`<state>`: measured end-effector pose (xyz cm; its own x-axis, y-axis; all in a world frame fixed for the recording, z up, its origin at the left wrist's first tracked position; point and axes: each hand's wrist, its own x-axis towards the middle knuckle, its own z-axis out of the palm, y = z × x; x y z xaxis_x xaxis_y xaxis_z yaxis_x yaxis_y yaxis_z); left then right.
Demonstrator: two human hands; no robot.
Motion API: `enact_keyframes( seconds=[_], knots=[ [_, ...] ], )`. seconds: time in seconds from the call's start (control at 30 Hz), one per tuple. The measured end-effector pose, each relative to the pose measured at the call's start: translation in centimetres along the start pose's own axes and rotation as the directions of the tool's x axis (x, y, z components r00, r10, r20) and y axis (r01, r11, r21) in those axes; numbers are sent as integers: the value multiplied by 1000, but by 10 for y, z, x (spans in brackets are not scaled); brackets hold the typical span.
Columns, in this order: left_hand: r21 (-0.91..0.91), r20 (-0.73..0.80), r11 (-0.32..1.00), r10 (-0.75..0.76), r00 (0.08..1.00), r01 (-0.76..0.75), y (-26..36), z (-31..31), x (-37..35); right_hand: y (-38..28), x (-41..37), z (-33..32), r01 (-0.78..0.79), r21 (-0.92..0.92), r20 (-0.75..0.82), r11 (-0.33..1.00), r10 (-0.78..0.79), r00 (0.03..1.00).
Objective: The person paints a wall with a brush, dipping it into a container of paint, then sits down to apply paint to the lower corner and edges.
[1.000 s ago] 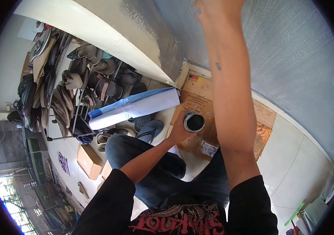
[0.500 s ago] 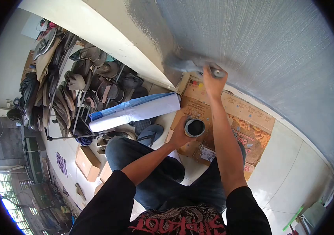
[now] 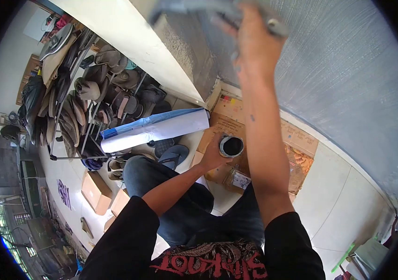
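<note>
My left hand (image 3: 214,151) is wrapped round a small paint can (image 3: 223,147) with dark paint inside, held upright above the cardboard. High in the view, my right hand (image 3: 257,44) grips a grey paintbrush (image 3: 279,28). Its handle end sticks out to the right of the fist, while the blurred brush head points left, over the corner of the wall. Streaky grey paint covers the broad wall (image 3: 334,60) to the right. A cream edge (image 3: 161,51) borders the narrower patch of grey at the corner.
Flattened cardboard (image 3: 301,135) lies along the wall's foot. To the left, a rolled white-and-blue sheet (image 3: 157,133) lies beside a rack crowded with shoes (image 3: 89,88). A flip-flop (image 3: 174,156) and a cardboard box (image 3: 96,192) are on the tiled floor.
My right hand has moved up with the paintbrush, from low in the wall corner to higher on the wall. My left hand still holds the can in nearly the same place.
</note>
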<state>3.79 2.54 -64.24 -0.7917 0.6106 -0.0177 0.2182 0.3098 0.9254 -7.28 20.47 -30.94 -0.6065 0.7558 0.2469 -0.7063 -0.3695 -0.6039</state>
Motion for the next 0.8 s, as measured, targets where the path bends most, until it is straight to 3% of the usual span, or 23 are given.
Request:
enact_keyframes(
  seconds=[0.03, 0.07, 0.13, 0.17, 0.27, 0.37, 0.4, 0.47, 0.5, 0.57, 0.7, 0.8],
  knots=[
    [24, -8, 1000, -14, 1000, 14, 3, -1, 0, -7, 7, 6, 44, 135, 21, 990, -47, 999],
    [22, -9, 1000, -12, 1000, 13, 6, -1, 1, -11, 12, 7, 44, 133, 24, 990, -48, 999],
    [7, -5, 1000, -10, 1000, 10, 8, -3, 2, -17, 19, 6, -219, 233, -15, 947, 229, 973],
    [7, -5, 1000, -10, 1000, 10, 10, -3, 2, -12, 13, 5, -219, 233, -15, 947, 229, 973],
    [75, -22, 997, 7, 1000, -5, 12, -4, 2, 33, -11, -23, -133, -44, -59, 990, 130, 990],
    [42, -6, 999, -17, 1000, 17, 5, -4, 1, 89, -25, -90, -149, -287, -73, 946, 133, 988],
    [33, 18, 999, -19, 1000, 18, 10, -6, 1, 94, -30, -108, -152, -287, -73, 946, 137, 988],
    [23, 48, 999, -24, 999, 23, 13, -6, -3, 88, -46, -137, -168, -685, -50, 709, 184, 982],
    [38, 27, 999, -13, 1000, 12, 13, -5, -4, 79, -50, -140, -168, -685, -54, 709, 180, 982],
    [55, 0, 998, 3, 1000, -3, 13, -5, -1, 67, -49, -140, -239, -271, -178, 933, 195, 965],
    [62, 11, 997, -38, 999, 37, 7, -3, -3, 25, -32, -75, -127, -79, -218, 989, 108, 970],
    [48, 34, 998, -36, 999, 35, 8, -4, 1, 33, -21, -48, -57, 79, -122, 995, 67, 990]
  ],
)
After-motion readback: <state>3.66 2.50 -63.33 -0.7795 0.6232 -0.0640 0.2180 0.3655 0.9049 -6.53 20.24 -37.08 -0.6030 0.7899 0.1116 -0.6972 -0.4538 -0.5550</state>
